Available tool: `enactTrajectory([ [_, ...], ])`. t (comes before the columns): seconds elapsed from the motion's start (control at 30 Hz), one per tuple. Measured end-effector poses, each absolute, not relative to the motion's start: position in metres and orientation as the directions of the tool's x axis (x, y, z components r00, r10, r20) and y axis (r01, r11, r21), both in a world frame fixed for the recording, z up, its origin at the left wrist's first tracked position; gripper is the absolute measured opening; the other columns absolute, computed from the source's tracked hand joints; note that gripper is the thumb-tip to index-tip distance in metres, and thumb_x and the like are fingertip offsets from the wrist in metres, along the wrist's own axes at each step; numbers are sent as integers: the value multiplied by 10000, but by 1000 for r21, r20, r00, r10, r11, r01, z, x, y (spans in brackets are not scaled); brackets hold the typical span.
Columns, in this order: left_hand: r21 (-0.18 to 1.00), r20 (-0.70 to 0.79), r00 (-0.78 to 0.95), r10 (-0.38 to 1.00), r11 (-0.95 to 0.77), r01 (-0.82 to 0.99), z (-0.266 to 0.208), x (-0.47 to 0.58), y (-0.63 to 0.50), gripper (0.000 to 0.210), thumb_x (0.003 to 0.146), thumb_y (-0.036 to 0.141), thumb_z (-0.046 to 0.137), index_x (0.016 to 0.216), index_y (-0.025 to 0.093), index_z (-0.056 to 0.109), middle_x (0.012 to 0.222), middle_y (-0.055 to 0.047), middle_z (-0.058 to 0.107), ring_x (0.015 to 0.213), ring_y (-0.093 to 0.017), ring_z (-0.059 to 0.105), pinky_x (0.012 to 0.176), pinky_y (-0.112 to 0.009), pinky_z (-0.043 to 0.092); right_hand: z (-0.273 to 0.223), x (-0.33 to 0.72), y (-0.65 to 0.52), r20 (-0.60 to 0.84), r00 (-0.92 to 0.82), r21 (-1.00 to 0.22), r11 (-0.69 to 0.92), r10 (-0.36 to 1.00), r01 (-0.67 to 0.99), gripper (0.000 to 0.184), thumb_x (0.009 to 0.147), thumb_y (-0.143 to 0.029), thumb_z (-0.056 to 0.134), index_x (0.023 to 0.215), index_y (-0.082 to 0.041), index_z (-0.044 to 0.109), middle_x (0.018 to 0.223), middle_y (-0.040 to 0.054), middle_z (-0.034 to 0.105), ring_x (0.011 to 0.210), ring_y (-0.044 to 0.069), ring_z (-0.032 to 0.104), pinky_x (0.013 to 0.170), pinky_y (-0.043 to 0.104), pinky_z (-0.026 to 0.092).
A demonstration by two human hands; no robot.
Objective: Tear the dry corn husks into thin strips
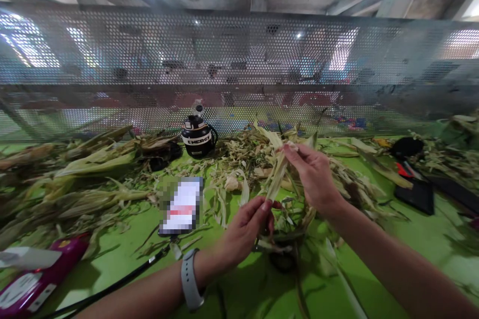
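A pale green-yellow corn husk (278, 175) stretches between my two hands above the green tabletop. Its lower end is pinched in my left hand (251, 222), thumb pressed against the fingers, with a light watch band on that wrist. Higher up and to the right, my right hand (309, 169) grips the husk's upper part between thumb and fingers. Behind and below them lies a heap of husk scraps (243, 152). A dark round object (282, 261), partly hidden under strips, is below my left hand.
A phone (181, 205) with a cable lies to the left. Behind it stands a black bottle (197, 137). Long husks (93, 164) cover the left side. A magenta device (45, 271) is at front left, a dark tablet-like item (415, 198) at right. A perforated metal screen (232, 60) rises behind.
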State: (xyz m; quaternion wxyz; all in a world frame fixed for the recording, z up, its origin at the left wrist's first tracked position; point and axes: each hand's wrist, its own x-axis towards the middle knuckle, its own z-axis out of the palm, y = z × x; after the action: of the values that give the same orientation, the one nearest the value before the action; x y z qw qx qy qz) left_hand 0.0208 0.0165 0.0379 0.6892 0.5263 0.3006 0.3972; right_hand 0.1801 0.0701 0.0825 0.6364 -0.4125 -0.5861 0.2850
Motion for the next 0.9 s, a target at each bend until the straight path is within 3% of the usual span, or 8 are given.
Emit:
enactTrajectory([
  [0.23, 972, -51, 517, 855, 160, -170, 30, 3, 10, 377, 825, 490, 555, 914, 131, 625, 589, 34, 521, 506, -82, 514, 559, -225, 460, 79, 179, 74, 481, 134, -876, 475, 866, 78, 171, 791, -365, 641, 741, -214, 704, 759, 5, 649, 754, 165, 572, 714, 276, 432],
  [0.4, 955, -108, 530, 841, 237, -181, 20, -9, 4, 337, 828, 460, 567, 905, 136, 621, 577, 41, 518, 477, -72, 504, 515, -208, 466, 73, 174, 76, 411, 107, -911, 411, 905, 22, 161, 756, -366, 672, 744, -211, 713, 712, -10, 632, 736, 155, 570, 691, 258, 434],
  [0.57, 932, -225, 522, 823, 338, -130, 15, -25, 0, 347, 819, 497, 558, 811, 150, 577, 500, 57, 488, 377, -53, 433, 362, -158, 372, 68, 165, 75, 248, 73, -962, 254, 966, -103, 204, 682, -398, 726, 672, -197, 691, 692, -12, 636, 685, 140, 570, 694, 262, 469],
  [0.67, 929, -244, 516, 821, 351, -119, 15, -34, -2, 359, 799, 514, 576, 830, 157, 563, 540, 45, 530, 420, -67, 494, 385, -160, 394, 62, 161, 75, 123, 38, -982, 127, 992, -142, 257, 652, -427, 740, 672, -177, 686, 688, -3, 633, 647, 136, 572, 681, 276, 492],
  [0.77, 916, -264, 517, 814, 380, -131, 12, -42, -3, 355, 784, 500, 604, 851, 152, 581, 575, 35, 554, 453, -62, 511, 408, -150, 381, 53, 159, 78, 57, 32, -989, 61, 998, -134, 298, 638, -449, 741, 696, -162, 685, 711, 6, 639, 647, 129, 574, 685, 274, 495],
  [0.9, 869, -346, 487, 802, 469, -156, 3, -49, -2, 320, 774, 467, 631, 833, 155, 592, 553, 52, 518, 402, -33, 432, 354, -137, 250, 34, 162, 89, -34, -29, -999, -35, 999, -36, 338, 659, -488, 697, 723, -158, 665, 702, 23, 639, 654, 150, 592, 687, 304, 502],
])
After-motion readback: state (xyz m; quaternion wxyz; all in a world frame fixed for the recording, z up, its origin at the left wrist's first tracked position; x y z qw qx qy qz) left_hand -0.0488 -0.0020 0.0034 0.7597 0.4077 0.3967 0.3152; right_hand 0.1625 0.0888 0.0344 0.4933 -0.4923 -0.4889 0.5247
